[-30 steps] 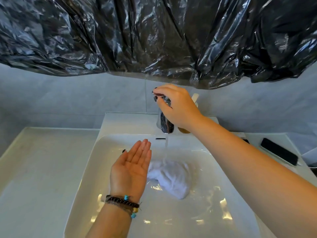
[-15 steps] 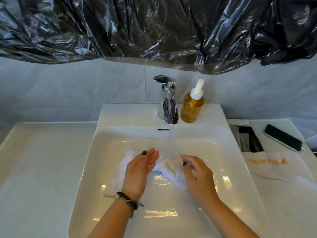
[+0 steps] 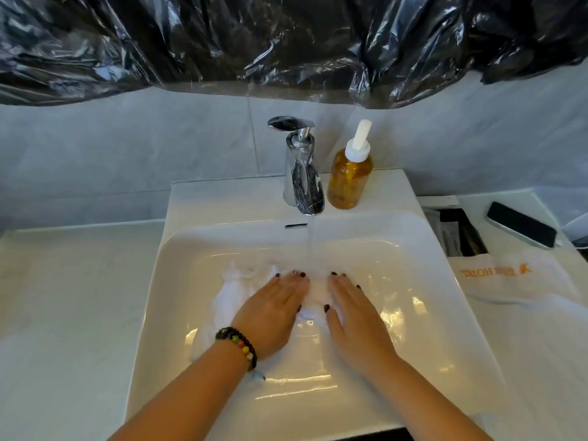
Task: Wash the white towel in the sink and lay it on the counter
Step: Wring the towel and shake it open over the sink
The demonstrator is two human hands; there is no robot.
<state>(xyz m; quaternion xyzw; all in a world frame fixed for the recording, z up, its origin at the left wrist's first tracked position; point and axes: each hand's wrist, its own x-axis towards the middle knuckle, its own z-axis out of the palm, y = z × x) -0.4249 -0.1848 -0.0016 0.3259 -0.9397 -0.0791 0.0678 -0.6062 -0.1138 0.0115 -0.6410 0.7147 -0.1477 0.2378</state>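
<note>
Pressing down with both palms, the person worked the white towel [image 3: 229, 300] against the floor of the sink [image 3: 413, 249], where it lay bunched toward the left half of the basin. The left hand [image 3: 273, 313] lay flat on the cloth with its fingers straight, gripping nothing; the right hand [image 3: 353, 316] rested likewise, fingers extended over the towel's right edge, its thumb just beside the left thumb. A thin stream from the faucet [image 3: 302, 173] fell between the fingertips onto the fabric.

The step in hand looked like soaking and kneading, with the task at an early stage. To do it well, the cloth probably wanted spreading so the dry-looking folds at the left came under the stream, then gathering and squeezing rather than merely patting. The amber soap bottle [image 3: 350, 176] stood just beside the faucet if lather was wanted. Wringing firmly before lifting would keep the desk [image 3: 63, 313] at the left from flooding; the right side carried a phone [image 3: 521, 229] and a printed hotel cloth [image 3: 509, 278], best kept dry.
</note>
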